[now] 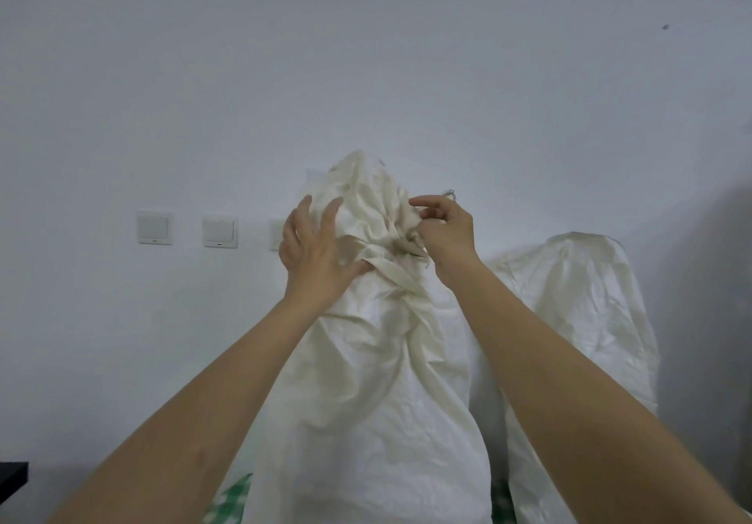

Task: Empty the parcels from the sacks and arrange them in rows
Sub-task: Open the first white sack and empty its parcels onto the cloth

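A tall cream woven sack [366,381] stands upright in front of me, its neck bunched and tied with a cream strap [390,269]. My left hand [315,251] rests against the left side of the neck, fingers spread and straight, thumb by the strap. My right hand [441,230] pinches the tie at the knot on the right side of the neck. A second cream sack [578,308] stands behind it to the right. No parcels show; the sacks hide their contents.
A white wall rises close behind the sacks, with three light switches [219,231] at left. A green-and-white checked cloth [228,499] lies under the sacks. A dark edge [12,476] juts in at the bottom left.
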